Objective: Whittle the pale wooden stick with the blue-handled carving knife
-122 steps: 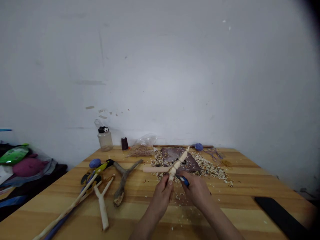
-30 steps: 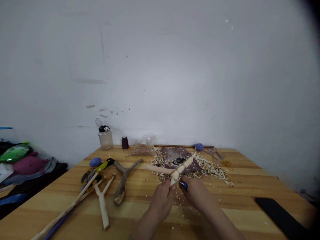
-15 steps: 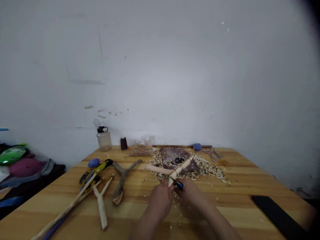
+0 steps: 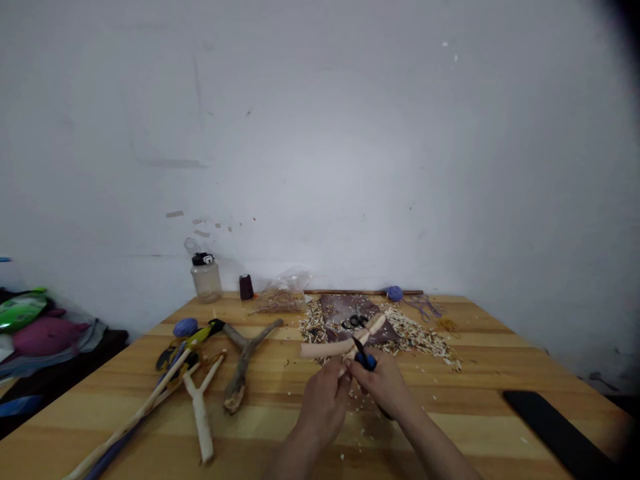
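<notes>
A pale, peeled forked branch (image 4: 327, 348) sticks out beyond my hands, one arm to the left and the other up to the right. My left hand (image 4: 326, 393) is closed round its lower end, which the fingers hide. In my right hand (image 4: 386, 383) is a knife (image 4: 367, 361) with a blue-and-black handle, gripped in closed fingers. Its dark blade points up and left, against or just over the wood near the fork; I cannot tell whether it touches. Both hands meet at the thumbs, above the table.
Wood shavings (image 4: 425, 339) surround a dark sheet (image 4: 335, 308) with scissors (image 4: 355, 321) on it. Leftward lie a barked forked branch (image 4: 244, 363), a peeled fork (image 4: 201, 417) and long sticks (image 4: 135, 420). A jar (image 4: 206, 280) stands behind; a black slab (image 4: 555, 427) lies right.
The knife has turned from lying low across the wood to blade up, and my right hand has rolled with it. The forked branch has tilted slightly, its left arm lower.
</notes>
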Tool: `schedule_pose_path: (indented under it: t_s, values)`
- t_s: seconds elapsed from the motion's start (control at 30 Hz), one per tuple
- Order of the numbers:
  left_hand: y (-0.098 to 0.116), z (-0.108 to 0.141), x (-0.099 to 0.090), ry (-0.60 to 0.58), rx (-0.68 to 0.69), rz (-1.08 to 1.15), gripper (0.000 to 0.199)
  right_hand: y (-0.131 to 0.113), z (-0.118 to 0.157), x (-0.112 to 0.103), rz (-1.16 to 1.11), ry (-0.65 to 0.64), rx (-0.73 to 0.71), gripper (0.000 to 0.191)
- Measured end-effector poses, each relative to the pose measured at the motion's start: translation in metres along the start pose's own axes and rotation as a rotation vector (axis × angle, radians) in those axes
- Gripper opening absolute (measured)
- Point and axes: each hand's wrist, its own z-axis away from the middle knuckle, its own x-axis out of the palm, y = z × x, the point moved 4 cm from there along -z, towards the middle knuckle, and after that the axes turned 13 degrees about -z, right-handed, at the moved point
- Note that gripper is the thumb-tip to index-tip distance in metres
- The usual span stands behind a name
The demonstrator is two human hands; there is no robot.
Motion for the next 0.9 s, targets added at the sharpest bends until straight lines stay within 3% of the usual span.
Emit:
schedule_pose_path:
  t_s: [0.07,0.13,0.23,0.33,0.47,0.67,0.9]
  values:
    - [-0.001,-0.001,0.002,0.004,0.001,0.103,0.038,0.004,-0.001,0.0,-0.072,-0.058,0.051,0.015]
    - [-0.004,-0.003,0.005,-0.056,-0.073,0.296,0.042,0.005,-0.002,-0.004,-0.07,-0.067,0.033,0.022]
    - [-0.008,-0.004,0.011,-0.156,-0.208,0.592,0.045,0.001,-0.003,-0.012,0.123,0.004,-0.092,0.03]
    - [-0.009,-0.004,0.012,-0.165,-0.243,0.715,0.046,-0.007,0.001,-0.012,0.395,0.013,-0.191,0.025]
    - [-0.008,-0.003,0.015,-0.196,-0.24,0.727,0.045,-0.015,0.009,-0.007,0.714,0.007,-0.249,0.025]
    - [-0.004,-0.002,0.015,-0.205,-0.251,0.715,0.063,-0.018,0.015,0.003,1.002,0.072,-0.316,0.025]
    - [-0.007,-0.005,0.011,-0.021,-0.229,0.563,0.056,-0.017,0.018,0.008,1.101,0.157,-0.363,0.024]
